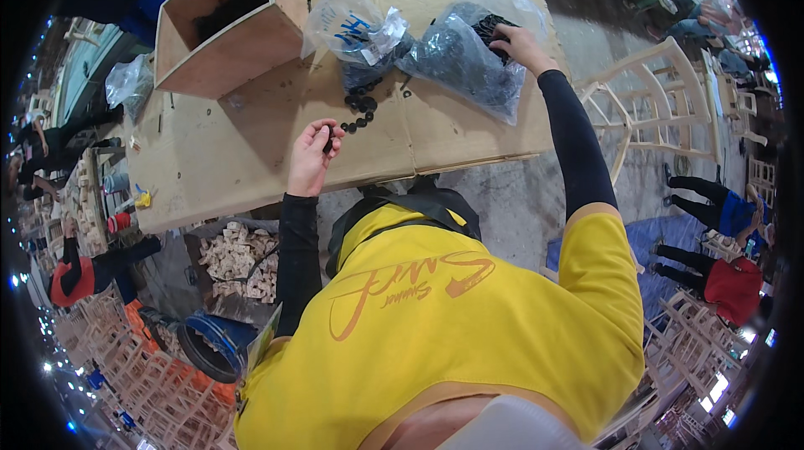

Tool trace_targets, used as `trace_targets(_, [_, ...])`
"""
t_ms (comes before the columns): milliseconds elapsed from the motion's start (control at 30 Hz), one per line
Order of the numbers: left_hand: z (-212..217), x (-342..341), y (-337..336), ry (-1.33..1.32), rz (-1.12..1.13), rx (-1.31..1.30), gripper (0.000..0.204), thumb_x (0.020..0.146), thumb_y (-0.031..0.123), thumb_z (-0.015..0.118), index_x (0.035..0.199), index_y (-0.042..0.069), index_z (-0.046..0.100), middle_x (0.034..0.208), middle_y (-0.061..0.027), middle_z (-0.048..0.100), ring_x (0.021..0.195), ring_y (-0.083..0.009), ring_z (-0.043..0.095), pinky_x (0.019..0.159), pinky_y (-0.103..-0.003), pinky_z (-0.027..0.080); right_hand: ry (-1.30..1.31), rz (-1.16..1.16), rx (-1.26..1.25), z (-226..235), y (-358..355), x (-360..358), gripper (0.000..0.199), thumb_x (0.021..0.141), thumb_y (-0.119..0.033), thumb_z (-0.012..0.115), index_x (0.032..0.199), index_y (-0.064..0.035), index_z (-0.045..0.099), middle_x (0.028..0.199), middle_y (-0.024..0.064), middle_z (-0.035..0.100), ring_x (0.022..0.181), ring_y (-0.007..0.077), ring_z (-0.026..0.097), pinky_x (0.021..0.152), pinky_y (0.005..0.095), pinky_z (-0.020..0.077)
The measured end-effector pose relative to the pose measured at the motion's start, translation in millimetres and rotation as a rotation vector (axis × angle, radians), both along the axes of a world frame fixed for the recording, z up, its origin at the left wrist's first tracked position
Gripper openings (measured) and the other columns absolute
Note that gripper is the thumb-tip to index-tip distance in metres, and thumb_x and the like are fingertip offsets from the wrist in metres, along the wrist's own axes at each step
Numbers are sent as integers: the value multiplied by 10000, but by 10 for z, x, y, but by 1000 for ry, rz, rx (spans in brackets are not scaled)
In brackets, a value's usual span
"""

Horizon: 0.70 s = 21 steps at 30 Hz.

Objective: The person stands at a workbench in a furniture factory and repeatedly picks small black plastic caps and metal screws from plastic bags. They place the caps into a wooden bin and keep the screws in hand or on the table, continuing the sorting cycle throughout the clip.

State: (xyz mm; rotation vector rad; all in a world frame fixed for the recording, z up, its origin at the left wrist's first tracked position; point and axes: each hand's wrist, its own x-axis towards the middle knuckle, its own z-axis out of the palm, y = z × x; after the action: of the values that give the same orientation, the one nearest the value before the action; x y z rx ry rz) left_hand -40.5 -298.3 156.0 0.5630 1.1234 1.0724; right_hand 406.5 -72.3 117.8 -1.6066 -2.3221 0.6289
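Note:
My left hand (pixel 310 159) is closed above the table's near edge, with a small black round piece (pixel 328 142) pinched between thumb and fingers. Farther right, my right hand (pixel 521 46) reaches into the mouth of a clear plastic bag (pixel 469 61) full of small black parts. Its fingers curl down among the contents, and their tips are partly hidden. A second clear bag (pixel 352 27) with blue handwriting stands left of it, black parts in its bottom. Several loose black round pieces (pixel 362 105) lie on the cardboard-covered table (pixel 276 136) between my hands.
An open wooden box (pixel 226 69) with black contents stands at the table's far left, a crumpled plastic bag (pixel 130 86) beside it. A pale wooden chair frame (pixel 653 94) is right of the table. A bin of wood offcuts (pixel 243 257) and a blue barrel (pixel 216 343) stand left. Other people work around.

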Motion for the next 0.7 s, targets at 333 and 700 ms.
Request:
trace_targets(333, [-47,-97,-119,-12,42,-44,171,993,112,476,1122,21,542,946,-60,601,742,-87,531,668,-214,442,661,-644,-22,-125,-119,-5,279,946,-275,585,1059,-23,628,771,82,596,655,123,563,559,293,465])
trace_targets(700, [50,74,42,-40,-41,-24,178,993,110,471,1132,21,537,952,-54,595,744,-85,526,665,-208,433,2176,-622,-804,-542,-17,95,97,964,-84,510,954,12,496,756,76,507,629,155,481,543,262,461])
